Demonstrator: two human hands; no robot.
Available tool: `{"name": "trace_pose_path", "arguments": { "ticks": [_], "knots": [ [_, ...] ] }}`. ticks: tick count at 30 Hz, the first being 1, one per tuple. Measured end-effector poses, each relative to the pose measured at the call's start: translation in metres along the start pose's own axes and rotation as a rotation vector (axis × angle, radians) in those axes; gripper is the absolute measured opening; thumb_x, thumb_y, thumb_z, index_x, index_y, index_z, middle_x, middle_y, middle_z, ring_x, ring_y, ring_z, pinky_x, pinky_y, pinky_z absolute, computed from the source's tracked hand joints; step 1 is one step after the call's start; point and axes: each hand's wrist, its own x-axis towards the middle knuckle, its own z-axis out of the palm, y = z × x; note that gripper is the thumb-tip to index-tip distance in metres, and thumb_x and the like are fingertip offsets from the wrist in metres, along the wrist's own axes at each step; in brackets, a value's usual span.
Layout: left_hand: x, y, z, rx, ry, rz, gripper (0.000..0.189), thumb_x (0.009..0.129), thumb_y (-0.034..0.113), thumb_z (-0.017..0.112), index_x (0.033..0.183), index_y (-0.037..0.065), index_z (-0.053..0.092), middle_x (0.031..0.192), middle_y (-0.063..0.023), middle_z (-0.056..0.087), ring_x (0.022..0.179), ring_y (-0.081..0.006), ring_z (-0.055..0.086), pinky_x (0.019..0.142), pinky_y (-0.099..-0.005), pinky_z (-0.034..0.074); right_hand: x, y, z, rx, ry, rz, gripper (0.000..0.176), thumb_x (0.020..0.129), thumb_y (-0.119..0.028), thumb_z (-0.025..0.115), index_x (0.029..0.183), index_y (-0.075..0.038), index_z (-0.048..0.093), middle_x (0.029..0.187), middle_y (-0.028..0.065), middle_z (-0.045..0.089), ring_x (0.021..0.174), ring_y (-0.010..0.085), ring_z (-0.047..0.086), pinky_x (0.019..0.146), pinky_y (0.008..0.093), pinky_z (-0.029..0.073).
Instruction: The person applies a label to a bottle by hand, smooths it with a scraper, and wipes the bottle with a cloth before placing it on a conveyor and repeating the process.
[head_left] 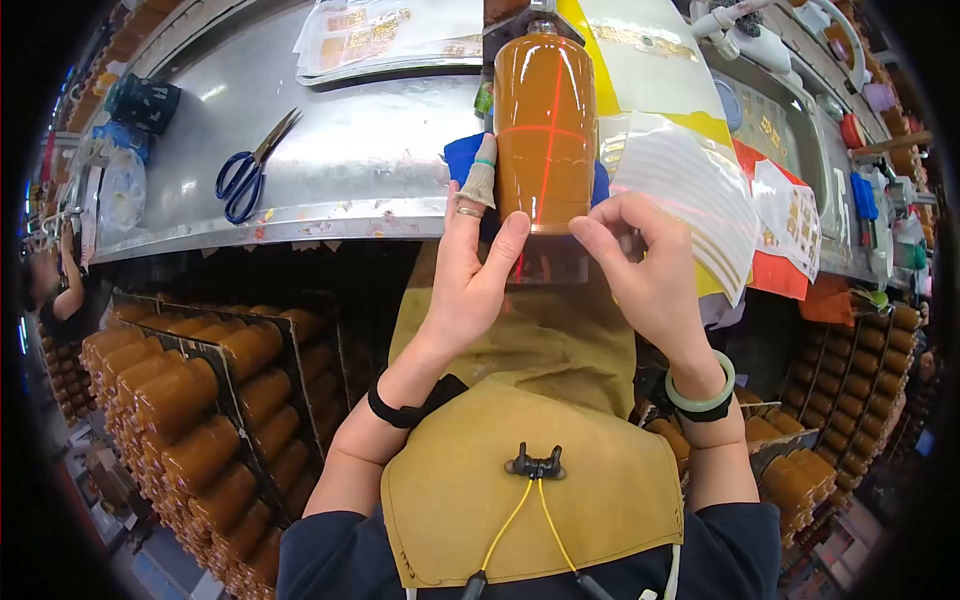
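Note:
A glossy brown bottle (545, 110) lies in a holder at the table's front edge, its neck pointing away, with red laser lines crossing its surface. My left hand (470, 265) is beside its lower left end, the thumb at the bottle's base and a cloth cover on one finger. My right hand (645, 260) is at the lower right of the bottle, thumb and index finger curled close together near the base. Whether something small is between them cannot be made out. Blue cloth (464, 157) shows beside the bottle.
Blue-handled scissors (242, 182) lie on the metal table (380, 130). Decal sheets (390, 42) are at the back, and striped sheets (685, 185) lie to the right. Racks of brown bottles (190, 400) stand below on both sides. Another person's arm (70, 275) shows far left.

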Motion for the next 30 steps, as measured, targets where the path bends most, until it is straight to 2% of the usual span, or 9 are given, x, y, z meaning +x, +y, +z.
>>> {"name": "trace_pose_path", "arguments": {
  "ticks": [3,12,15,21,24,26,27,29,30],
  "knots": [
    [0.0,0.001,-0.003,0.048,-0.078,0.012,0.064,0.106,0.002,0.045,0.162,-0.002,0.016,0.167,-0.0142,0.026,0.152,-0.0216,0.029,0.122,-0.0362,0.027,0.0,0.002,0.001,0.031,-0.001,-0.001,0.015,0.09,-0.012,0.074,0.085,0.001,0.069,0.074,0.0113,0.066,0.067,0.0209,0.061,0.066,0.0334,0.048],
    [0.001,-0.001,-0.001,0.037,-0.078,0.02,0.065,0.105,0.002,0.045,0.162,-0.002,0.015,0.167,-0.0146,0.026,0.151,-0.022,0.03,0.122,-0.0364,0.027,0.0,0.004,0.001,0.041,-0.008,0.025,0.013,0.089,-0.011,0.074,0.088,0.001,0.07,0.076,0.0102,0.066,0.067,0.0188,0.06,0.065,0.0324,0.047],
    [0.0,-0.001,0.005,0.025,0.028,0.014,0.063,0.105,0.025,0.056,0.158,0.0,0.031,0.159,-0.0155,0.042,0.148,-0.0285,0.036,0.127,-0.0458,0.005,0.0,0.003,0.001,0.025,-0.004,0.027,0.014,0.089,-0.012,0.075,0.087,0.001,0.069,0.075,0.0099,0.066,0.067,0.0184,0.061,0.064,0.032,0.047],
    [-0.001,0.002,0.006,0.062,0.051,0.047,0.06,0.105,0.02,0.056,0.157,0.0,0.034,0.156,-0.0143,0.047,0.145,-0.0277,0.042,0.127,-0.0457,0.005,0.001,0.002,0.003,-0.023,0.02,-0.03,0.016,0.089,-0.013,0.076,0.085,0.0,0.069,0.074,0.0092,0.066,0.066,0.0176,0.063,0.064,0.0309,0.049],
    [-0.003,-0.004,0.001,-0.091,0.081,0.045,0.053,0.104,0.011,0.056,0.153,-0.001,0.041,0.154,-0.0171,0.049,0.143,-0.0283,0.046,0.126,-0.0453,0.013,0.002,0.001,0.004,-0.03,0.012,-0.028,0.016,0.089,-0.014,0.076,0.084,0.0,0.069,0.074,0.0093,0.067,0.067,0.0181,0.064,0.064,0.0313,0.049],
    [-0.009,-0.011,-0.003,0.114,0.189,0.247,0.049,0.098,0.001,0.063,0.145,-0.001,0.052,0.15,-0.021,0.052,0.136,-0.0298,0.054,0.119,-0.0437,0.036,0.001,0.001,0.004,-0.031,0.017,-0.027,0.017,0.089,-0.014,0.076,0.084,0.0,0.069,0.074,0.0095,0.067,0.067,0.0184,0.064,0.064,0.0318,0.05],
    [-0.011,-0.011,-0.001,0.114,0.186,0.247,0.049,0.098,0.001,0.063,0.145,-0.001,0.052,0.15,-0.021,0.052,0.136,-0.0298,0.054,0.119,-0.0437,0.036,0.002,0.002,0.003,-0.04,0.013,-0.034,0.017,0.088,-0.014,0.076,0.084,0.0,0.069,0.075,0.0096,0.067,0.068,0.019,0.065,0.065,0.0323,0.05],
    [-0.013,-0.011,0.006,0.207,0.265,0.459,0.047,0.089,-0.005,0.073,0.135,-0.002,0.062,0.145,-0.0236,0.056,0.126,-0.0309,0.062,0.103,-0.0393,0.054,0.002,0.003,0.003,-0.05,0.013,-0.037,0.017,0.088,-0.014,0.077,0.084,0.0,0.069,0.075,0.0098,0.068,0.068,0.0196,0.065,0.065,0.0328,0.051],
    [-0.009,-0.013,0.005,0.375,0.269,0.586,0.038,0.083,-0.006,0.078,0.12,-0.003,0.069,0.132,-0.0214,0.065,0.114,-0.0331,0.069,0.089,-0.0382,0.062,0.002,0.003,0.003,-0.05,0.017,-0.047,0.017,0.088,-0.014,0.076,0.083,0.0,0.068,0.076,0.0098,0.068,0.069,0.0204,0.065,0.066,0.0335,0.051]
  ]
}}
